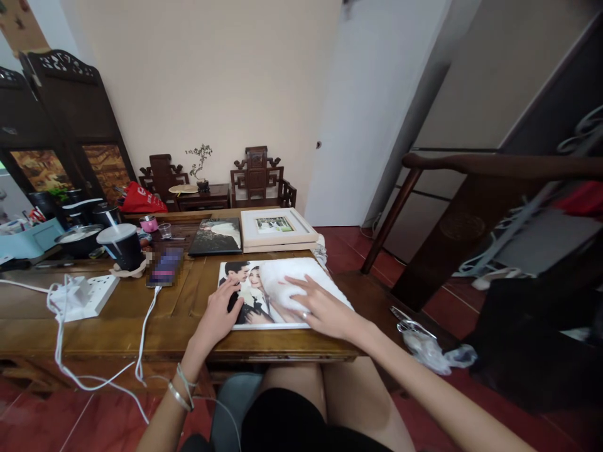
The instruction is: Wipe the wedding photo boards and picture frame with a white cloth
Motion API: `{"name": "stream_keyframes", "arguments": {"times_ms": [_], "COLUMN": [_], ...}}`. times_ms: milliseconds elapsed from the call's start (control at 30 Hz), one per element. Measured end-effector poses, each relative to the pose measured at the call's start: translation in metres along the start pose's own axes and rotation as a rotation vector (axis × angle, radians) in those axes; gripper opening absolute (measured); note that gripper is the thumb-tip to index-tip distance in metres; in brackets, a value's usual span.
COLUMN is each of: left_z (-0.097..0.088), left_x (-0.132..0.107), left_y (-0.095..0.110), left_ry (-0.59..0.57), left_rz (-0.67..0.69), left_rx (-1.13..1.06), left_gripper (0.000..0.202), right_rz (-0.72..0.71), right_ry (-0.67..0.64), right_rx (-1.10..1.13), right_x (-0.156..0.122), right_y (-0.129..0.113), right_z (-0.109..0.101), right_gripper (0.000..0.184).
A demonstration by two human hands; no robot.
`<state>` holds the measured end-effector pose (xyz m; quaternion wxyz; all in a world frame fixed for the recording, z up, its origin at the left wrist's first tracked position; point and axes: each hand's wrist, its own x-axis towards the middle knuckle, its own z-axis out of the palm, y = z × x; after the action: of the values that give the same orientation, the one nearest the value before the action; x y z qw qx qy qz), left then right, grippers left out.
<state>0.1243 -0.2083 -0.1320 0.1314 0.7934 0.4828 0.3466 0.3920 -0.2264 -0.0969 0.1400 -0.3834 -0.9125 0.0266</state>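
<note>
A photo panel (pixel 257 314) with a picture of a couple lies flat at the front edge of the wooden table. Over its right part rests a fluffy white cloth (pixel 277 270). My left hand (pixel 221 307) lies on the panel's left side, its fingers outstretched on the surface. On top of the cloth, my right hand (pixel 318 304) presses with spread fingers, a ring on one of them. Just behind the panel are a dark photo album (pixel 217 236) and a white framed picture (pixel 249 233) set on a pale stack.
On the table's left stand a white power strip (pixel 101 298) with tangled cables, a phone (pixel 164 267), a lidded cup (pixel 123 248) and a blue box (pixel 38 238). A wooden chair (pixel 414 232) is at the right, near a plastic bag (pixel 424 348).
</note>
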Motion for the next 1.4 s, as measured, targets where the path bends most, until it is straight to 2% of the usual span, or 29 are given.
{"name": "stream_keyframes", "arguments": {"times_ms": [167,300,400,600,700,833,1067,1167,1267,1400], "left_z": [0.000,0.000,0.001,0.002,0.002,0.002,0.004,0.006,0.009,0.009], "left_x": [0.000,0.000,0.000,0.000,0.000,0.000,-0.001,-0.001,0.000,0.002], "left_y": [-0.001,-0.002,-0.002,-0.001,-0.001,-0.003,-0.009,-0.014,-0.018,-0.019], "left_ry": [-0.002,-0.001,0.000,-0.005,-0.004,-0.007,-0.037,-0.015,0.007,0.002], "left_rz": [0.010,0.010,-0.004,-0.018,-0.022,-0.017,-0.079,-0.054,-0.045,-0.093], "left_rx": [-0.010,-0.012,-0.007,0.006,0.012,0.006,0.009,-0.019,-0.040,-0.077], "left_gripper": [0.027,0.030,0.037,0.040,0.040,0.043,0.047,0.045,0.043,0.043], "right_rz": [0.081,0.098,0.080,-0.010,-0.037,-0.041,0.050,0.098,0.075,0.023], "right_ry": [0.043,0.060,0.032,-0.012,-0.044,-0.040,0.001,0.015,0.022,0.030], "right_rx": [-0.077,-0.075,-0.055,0.018,0.027,0.068,-0.024,-0.069,-0.058,-0.002], "right_x": [0.049,0.056,0.035,-0.033,-0.048,-0.030,0.055,0.076,0.069,0.025], "right_y": [0.039,0.045,0.027,-0.029,-0.043,-0.037,0.015,0.030,0.023,-0.020], "right_z": [0.009,0.013,0.010,0.000,-0.003,-0.006,0.006,0.011,0.012,0.010], "right_gripper": [0.033,0.035,0.032,0.028,0.027,0.028,0.034,0.036,0.035,0.030]}}
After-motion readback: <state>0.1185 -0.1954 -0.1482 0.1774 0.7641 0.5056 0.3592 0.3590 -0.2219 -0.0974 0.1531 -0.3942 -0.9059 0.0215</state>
